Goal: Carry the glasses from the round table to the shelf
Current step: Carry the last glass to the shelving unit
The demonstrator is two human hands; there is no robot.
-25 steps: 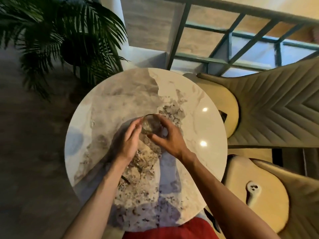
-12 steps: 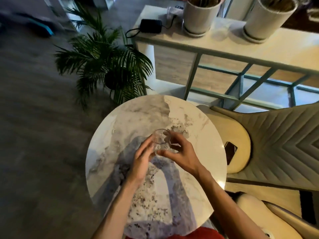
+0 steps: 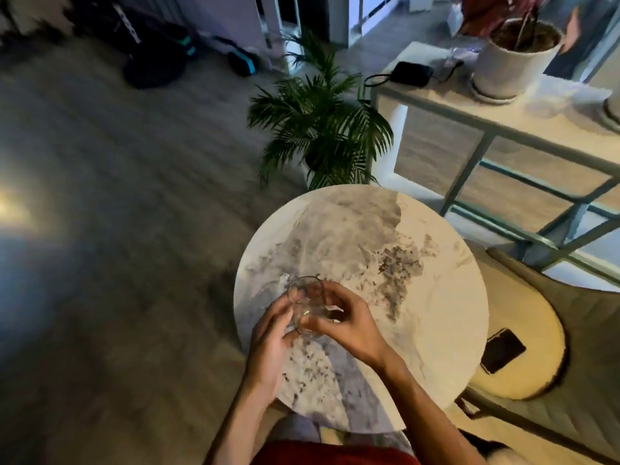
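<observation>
**Fig. 1. Two-handed hold on a glass above the round table**

Head view. Both of my hands meet on one clear glass over the near left part of the round table. My left hand takes the glass from its left side, fingers bent against the wall and thumb low on it. My right hand curls round it from the right, so both hands grip the same glass. The glass leans, with its open mouth turned up and away from me. Whether its base touches the marble top cannot be told.

The shelf stands beyond the table, at upper right, well apart from the glass. On its top sit a white plant pot and, to the left of the pot, a black adapter with its cable. A palm plant stands on the floor between the table's far edge and the shelf's left end. A padded chair sits just beside the table on the right, with a dark phone lying flat on its seat.
</observation>
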